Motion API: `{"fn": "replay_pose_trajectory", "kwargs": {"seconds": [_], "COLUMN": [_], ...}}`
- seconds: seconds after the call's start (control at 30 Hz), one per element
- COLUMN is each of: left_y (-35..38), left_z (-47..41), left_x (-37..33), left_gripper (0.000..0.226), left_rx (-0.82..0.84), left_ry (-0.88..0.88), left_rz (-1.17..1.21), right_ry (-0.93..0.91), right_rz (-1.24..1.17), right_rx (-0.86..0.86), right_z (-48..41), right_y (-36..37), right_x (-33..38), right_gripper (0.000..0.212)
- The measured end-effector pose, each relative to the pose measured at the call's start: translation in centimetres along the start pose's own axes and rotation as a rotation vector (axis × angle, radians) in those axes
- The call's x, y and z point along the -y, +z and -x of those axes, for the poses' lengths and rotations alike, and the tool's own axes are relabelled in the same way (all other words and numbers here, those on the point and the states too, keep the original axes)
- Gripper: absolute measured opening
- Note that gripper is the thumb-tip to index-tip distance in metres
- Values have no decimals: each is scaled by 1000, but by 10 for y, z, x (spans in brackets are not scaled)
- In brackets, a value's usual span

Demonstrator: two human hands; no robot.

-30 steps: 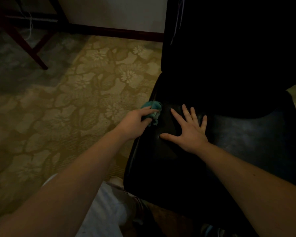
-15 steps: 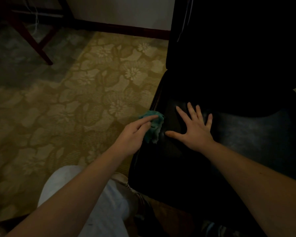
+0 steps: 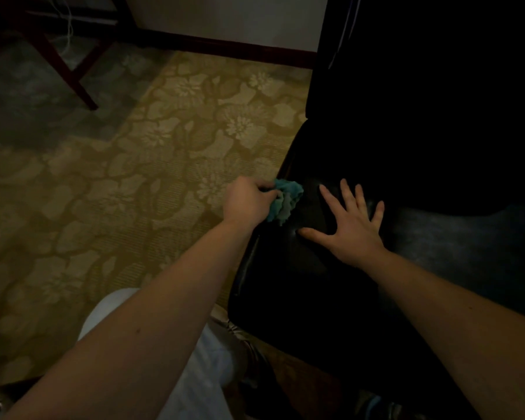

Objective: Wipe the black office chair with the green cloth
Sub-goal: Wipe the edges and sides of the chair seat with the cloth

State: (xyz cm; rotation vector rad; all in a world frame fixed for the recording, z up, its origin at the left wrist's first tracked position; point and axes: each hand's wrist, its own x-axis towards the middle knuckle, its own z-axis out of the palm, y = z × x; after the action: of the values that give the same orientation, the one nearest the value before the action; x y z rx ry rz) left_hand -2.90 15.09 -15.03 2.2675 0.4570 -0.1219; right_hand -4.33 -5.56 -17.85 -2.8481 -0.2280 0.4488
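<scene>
Since the rim of a padded seat gives a flat palm little to bear on, we read the left hand as gathered for that reason. Its fingers are curled round the green cloth, pinching it into a crumpled wad that lies against the left edge of the black office chair. Taking the right hand as the dial's centre, the cloth sits at about ten o'clock, just beside the index fingertip but apart from it.

The right hand lies flat on the seat, fingers straight and spread, thumb pointing to nine o'clock, holding nothing. We judge it is there to steady the chair (such chairs usually swivel or roll, though no base shows here) while the other hand rubs.

The backrest rises at one o'clock of the view, too dark for us to say anything of its surface. The patterned carpet fills the side from seven to eleven o'clock, with dark wooden legs at eleven, well apart from the work.

We take the step in hand to be wiping the seat's left border. The broad seat toward three o'clock and the backrest look to us like work to come, though in this light we cannot tell clean from dusty.
</scene>
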Motion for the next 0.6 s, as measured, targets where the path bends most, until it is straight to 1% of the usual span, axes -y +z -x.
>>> {"fn": "replay_pose_trajectory", "kwargs": {"seconds": [0.1, 0.17, 0.3, 0.4, 0.43, 0.5, 0.6], "left_y": [-6, -11, -22, -32, -34, -34, -35], "left_z": [1, 11, 21, 25, 29, 36, 33], "left_x": [4, 14, 34, 34, 32, 28, 24], "left_gripper": [27, 27, 31, 41, 46, 53, 49], "left_rx": [34, 103, 248, 399, 424, 424, 420], "left_ry": [60, 92, 63, 69, 92, 149, 181], "left_rz": [-45, -39, 67, 32, 3, -68, -127], "right_ry": [11, 11, 0, 2, 11, 34, 31], "right_rz": [-11, -18, -4, 11, 28, 73, 84], "right_rx": [-6, -18, -13, 28, 42, 35, 22], "right_z": [0, 0, 4, 7, 9, 15, 34], "right_y": [-1, -2, -3, -10, -13, -17, -9], "right_x": [2, 3, 3, 5, 6, 13, 28], "right_gripper": [107, 109, 109, 108, 107, 100, 87]}}
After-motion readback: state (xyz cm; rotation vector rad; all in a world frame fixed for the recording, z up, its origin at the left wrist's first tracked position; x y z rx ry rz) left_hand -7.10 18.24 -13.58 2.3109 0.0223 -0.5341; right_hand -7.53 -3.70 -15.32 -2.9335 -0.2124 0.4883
